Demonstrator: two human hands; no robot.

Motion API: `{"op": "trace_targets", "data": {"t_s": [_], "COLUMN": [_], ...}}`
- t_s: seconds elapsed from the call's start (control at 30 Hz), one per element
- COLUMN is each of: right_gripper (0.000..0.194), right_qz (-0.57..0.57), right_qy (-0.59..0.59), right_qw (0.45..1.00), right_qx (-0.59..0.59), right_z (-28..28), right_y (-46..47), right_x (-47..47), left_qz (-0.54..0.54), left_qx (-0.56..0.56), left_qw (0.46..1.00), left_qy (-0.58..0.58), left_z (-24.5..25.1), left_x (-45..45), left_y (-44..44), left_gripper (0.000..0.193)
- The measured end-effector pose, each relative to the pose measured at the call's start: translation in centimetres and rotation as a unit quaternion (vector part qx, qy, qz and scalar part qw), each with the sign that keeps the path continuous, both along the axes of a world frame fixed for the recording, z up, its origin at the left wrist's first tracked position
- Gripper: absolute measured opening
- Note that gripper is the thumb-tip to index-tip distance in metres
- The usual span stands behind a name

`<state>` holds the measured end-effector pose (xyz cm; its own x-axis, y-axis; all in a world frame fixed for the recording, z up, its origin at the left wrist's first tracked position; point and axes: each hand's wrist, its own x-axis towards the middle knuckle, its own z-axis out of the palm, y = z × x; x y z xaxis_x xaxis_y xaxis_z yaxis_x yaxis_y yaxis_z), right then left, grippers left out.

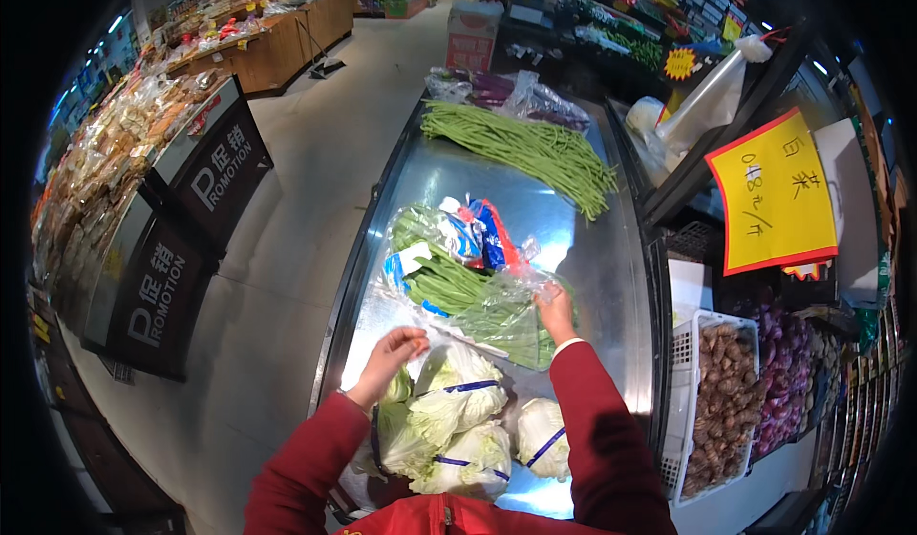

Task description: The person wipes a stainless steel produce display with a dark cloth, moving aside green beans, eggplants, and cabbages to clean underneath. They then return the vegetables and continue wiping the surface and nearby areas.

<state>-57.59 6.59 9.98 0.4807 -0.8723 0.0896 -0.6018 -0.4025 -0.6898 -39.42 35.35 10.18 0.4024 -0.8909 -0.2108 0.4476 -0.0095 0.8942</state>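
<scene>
My right hand (pixel 558 313) pinches the gathered end of a clear plastic bag (pixel 512 306). It lies over long green vegetables (pixel 444 277), probably beans, in the middle of the metal display table (pixel 494 166). My left hand (pixel 394 356) hovers at the near left of these greens, fingers curled. Something small and orange shows near its fingertips; whether it is held is unclear. Just below the hands sit several heads of Chinese cabbage (pixel 458 384) bound with purple tape. Blue, red and white printed plastic packaging (pixel 491 230) rests among the greens.
Long green beans (pixel 516 148) are piled farther up the table, with bagged purple eggplants (pixel 494 91) behind. To the right stand a white crate of taro (pixel 720 406), red onions (pixel 781 384) and a yellow price sign (pixel 777 195). A promotion stand (pixel 208 169) is across the aisle.
</scene>
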Motion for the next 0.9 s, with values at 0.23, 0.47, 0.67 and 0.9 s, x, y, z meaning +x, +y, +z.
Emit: {"op": "trace_targets", "data": {"t_s": [0.23, 0.47, 0.67, 0.9], "right_gripper": [0.038, 0.034, 0.035, 0.073], "right_qz": [0.153, 0.321, 0.192, 0.414], "right_qy": [0.031, 0.324, 0.421, 0.398], "right_qw": [0.949, 0.888, 0.887, 0.773], "right_qx": [-0.273, 0.068, 0.014, 0.271], "right_z": [0.8, -0.4, -5.9, -0.9], "right_y": [4.1, 8.5, 2.3, -2.1], "right_x": [-1.3, -8.8, -9.2, -8.4], "left_qz": [-0.055, -0.13, -0.15, -0.234], "left_qx": [0.018, 0.109, 0.038, 0.161], "left_qw": [0.676, 0.491, 0.55, 0.663], "left_qy": [-0.735, -0.854, -0.821, -0.693], "left_z": [-1.1, -5.7, -4.2, 0.7], "left_x": [8.2, 14.6, 12.0, 6.6], "left_y": [-5.9, -6.5, -3.9, -1.4], "left_gripper": [0.067, 0.041, 0.01, 0.04]}}
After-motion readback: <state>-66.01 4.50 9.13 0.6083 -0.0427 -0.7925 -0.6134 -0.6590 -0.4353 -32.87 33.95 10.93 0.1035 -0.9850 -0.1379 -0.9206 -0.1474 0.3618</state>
